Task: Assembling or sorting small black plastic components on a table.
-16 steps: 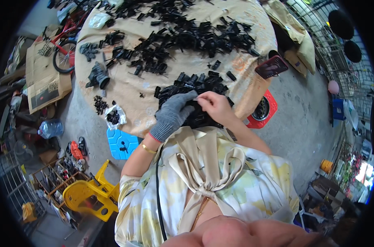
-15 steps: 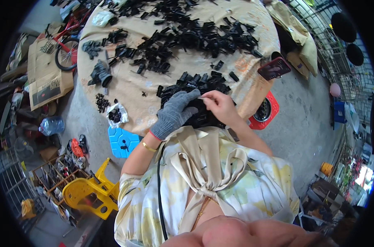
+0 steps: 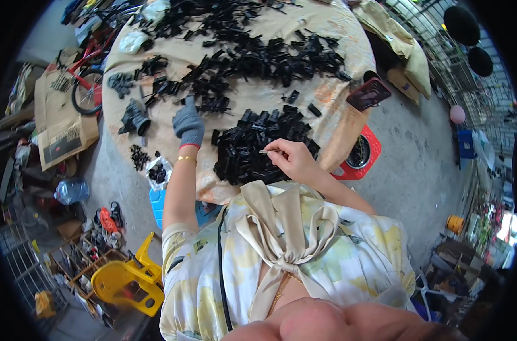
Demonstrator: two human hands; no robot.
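My left hand (image 3: 188, 124), in a grey knitted glove with a red cuff edge, reaches over the cloth. Its index finger stretches toward the near edge of the scattered black plastic parts (image 3: 216, 103), and nothing shows held in it. My bare right hand (image 3: 292, 160) pinches a small, thin metallic tool (image 3: 264, 152) between thumb and fingertips; its exact kind is too small to make out. Under that hand lies a dense heap of black plastic pieces (image 3: 241, 149), close to my body.
A round table under a beige cloth (image 3: 321, 85) carries spare grey gloves (image 3: 135, 117), a white bag of small black bits (image 3: 158, 170) and a phone (image 3: 369, 94) at the right edge. A blue stool (image 3: 157, 206), yellow chair (image 3: 122, 284) and red stool (image 3: 372, 150) stand around it.
My left hand has left the near heap and moved forward and left to the scattered parts. The right hand stays over the heap, slightly lower, still pinching the thin tool.
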